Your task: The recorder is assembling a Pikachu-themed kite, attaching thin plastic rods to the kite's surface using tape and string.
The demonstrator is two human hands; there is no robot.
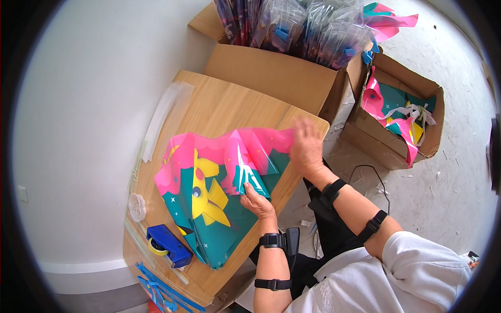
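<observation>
A thin, glossy plastic sheet [219, 245], printed pink, teal and yellow with a cartoon figure, lies creased across the wooden table [235, 99]. My left hand [257, 202] grips a fold at its near right side, thumb on top; the other fingers are partly hidden. My right hand [307, 148], blurred by motion, is at the sheet's right end beside the table edge. Whether its fingers hold the pink edge is unclear. Left of the sheet stand a blue tape dispenser [171, 246] and a small whitish roll [137, 207].
Clear plastic strips [163, 120] lie along the table's left edge. Behind the table, a large cardboard box [271, 65] holds many clear-wrapped packages. A smaller open carton [376, 141] at right contains similar printed sheets. Blue strips [164, 292] sit at the near left corner. A black cable [383, 182] crosses the floor.
</observation>
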